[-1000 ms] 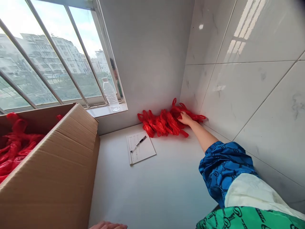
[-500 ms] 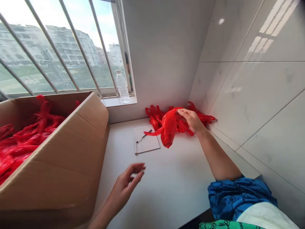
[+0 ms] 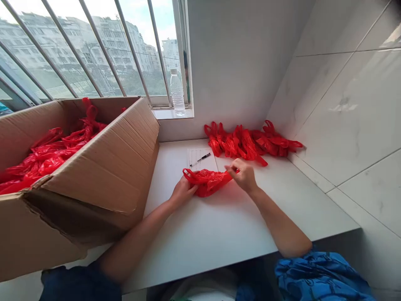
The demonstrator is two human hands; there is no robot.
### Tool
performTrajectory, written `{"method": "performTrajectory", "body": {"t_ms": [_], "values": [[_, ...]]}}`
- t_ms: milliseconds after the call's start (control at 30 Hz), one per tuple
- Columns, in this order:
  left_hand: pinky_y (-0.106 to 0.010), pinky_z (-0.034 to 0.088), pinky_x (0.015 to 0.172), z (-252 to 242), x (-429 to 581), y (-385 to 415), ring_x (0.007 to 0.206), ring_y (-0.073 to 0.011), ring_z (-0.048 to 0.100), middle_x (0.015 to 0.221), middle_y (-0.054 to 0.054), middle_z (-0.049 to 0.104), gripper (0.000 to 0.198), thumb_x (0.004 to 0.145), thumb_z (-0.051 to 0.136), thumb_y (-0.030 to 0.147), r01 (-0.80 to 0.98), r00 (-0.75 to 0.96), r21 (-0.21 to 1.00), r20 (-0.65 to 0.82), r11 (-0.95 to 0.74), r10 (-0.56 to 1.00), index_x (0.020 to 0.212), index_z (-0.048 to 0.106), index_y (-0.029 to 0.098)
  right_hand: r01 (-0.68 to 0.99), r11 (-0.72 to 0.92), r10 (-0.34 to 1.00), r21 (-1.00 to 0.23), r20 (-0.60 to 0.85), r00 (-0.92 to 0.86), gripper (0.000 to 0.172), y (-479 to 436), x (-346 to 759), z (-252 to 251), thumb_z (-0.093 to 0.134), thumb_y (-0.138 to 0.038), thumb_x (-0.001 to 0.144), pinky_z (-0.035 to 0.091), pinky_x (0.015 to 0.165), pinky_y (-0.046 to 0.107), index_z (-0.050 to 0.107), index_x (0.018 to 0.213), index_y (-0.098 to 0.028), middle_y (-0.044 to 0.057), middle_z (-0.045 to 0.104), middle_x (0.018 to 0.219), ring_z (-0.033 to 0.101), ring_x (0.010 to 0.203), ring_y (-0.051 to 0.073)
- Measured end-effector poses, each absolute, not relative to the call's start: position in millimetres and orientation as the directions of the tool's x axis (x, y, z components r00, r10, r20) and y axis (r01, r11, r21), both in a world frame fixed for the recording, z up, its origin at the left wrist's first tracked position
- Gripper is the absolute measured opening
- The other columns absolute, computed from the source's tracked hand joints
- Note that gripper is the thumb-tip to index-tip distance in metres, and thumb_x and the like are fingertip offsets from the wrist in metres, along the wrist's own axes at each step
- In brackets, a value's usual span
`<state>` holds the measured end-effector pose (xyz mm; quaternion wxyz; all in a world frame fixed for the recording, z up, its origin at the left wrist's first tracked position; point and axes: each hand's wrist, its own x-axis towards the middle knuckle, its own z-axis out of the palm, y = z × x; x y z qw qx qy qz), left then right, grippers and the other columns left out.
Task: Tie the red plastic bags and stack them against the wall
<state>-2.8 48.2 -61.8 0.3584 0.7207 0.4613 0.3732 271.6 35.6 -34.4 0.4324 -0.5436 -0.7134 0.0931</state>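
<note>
Red plastic bag (image 3: 207,182) flat on white table (image 3: 219,230), long axis crosswise between hands: right hand (image 3: 243,176) pinching right end; left hand (image 3: 184,192) pressed on left end, grip unclear.

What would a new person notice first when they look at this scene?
The bright red plastic bags catch the eye first: a row lies at the back of the white counter, and more lie in the cardboard box on the left. In the middle, the left hand and right hand hold one red bag.
</note>
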Motion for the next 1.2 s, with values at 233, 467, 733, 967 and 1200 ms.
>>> {"method": "performTrajectory", "body": {"t_ms": [233, 467, 733, 967, 1200], "values": [[-0.025, 0.049, 0.068, -63, 4, 40, 0.079, -0.0164, 0.063, 0.094, -0.003, 0.069, 0.024, 0.089, 0.055, 0.033, 0.285, 0.166, 0.900, 0.293, -0.331, 0.942, 0.105, 0.066, 0.019, 0.757, 0.441, 0.894, -0.482, 0.308, -0.325, 0.028, 30, 243, -52, 0.066, -0.028, 0.081, 0.048, 0.075, 0.030, 0.058, 0.108, -0.021, 0.007, 0.062, 0.110, 0.060, 0.100, 0.023], [-0.030, 0.051, 0.081, -63, 0, 39, 0.093, -0.0190, 0.063, 0.103, -0.007, 0.064, 0.031, 0.095, 0.046, 0.037, 0.169, 0.160, 0.906, 0.363, -0.388, 0.918, 0.114, 0.061, 0.018, 0.582, 0.476, 0.873, -0.659, 0.276, -0.402, 0.043, 30, 269, -45, 0.050, -0.007, 0.076, 0.048, 0.083, 0.034, 0.054, 0.115, -0.022, 0.007, 0.059, 0.124, 0.060, 0.104, 0.021], [-0.044, 0.047, 0.099, -67, 5, 38, 0.119, -0.0258, 0.055, 0.132, -0.008, 0.057, 0.042, 0.095, 0.054, 0.032, 0.574, 0.571, 0.496, 0.328, -0.652, 0.753, 0.137, 0.054, 0.032, 0.689, 0.500, 0.855, -0.524, 0.427, -0.295, 0.031, 31, 251, -52, 0.055, -0.050, 0.092, 0.032, 0.112, 0.049, 0.065, 0.098, -0.021, 0.010, 0.065, 0.122, 0.056, 0.119, 0.026], [-0.032, 0.051, 0.093, -66, 2, 37, 0.107, -0.0174, 0.062, 0.116, -0.004, 0.065, 0.029, 0.101, 0.043, 0.026, 0.548, 0.398, 0.664, 0.328, -0.508, 0.857, 0.123, 0.062, 0.027, 0.822, 0.465, 0.885, -0.330, 0.194, -0.424, 0.082, 26, 236, -77, 0.038, -0.064, 0.095, 0.019, 0.121, 0.054, 0.017, 0.157, -0.014, 0.012, 0.025, 0.161, 0.020, 0.150, 0.028], [-0.045, 0.036, 0.114, -58, 4, 33, 0.138, -0.0247, 0.042, 0.150, -0.008, 0.044, 0.041, 0.100, 0.046, 0.027, 0.591, 0.539, 0.392, 0.459, -0.705, 0.707, 0.141, 0.048, 0.026, 0.852, 0.446, 0.892, -0.275, 0.212, -0.399, 0.086, 20, 231, -87, 0.037, -0.062, 0.096, 0.017, 0.121, 0.055, -0.003, 0.158, -0.018, 0.011, 0.014, 0.164, 0.011, 0.152, 0.026]]}}
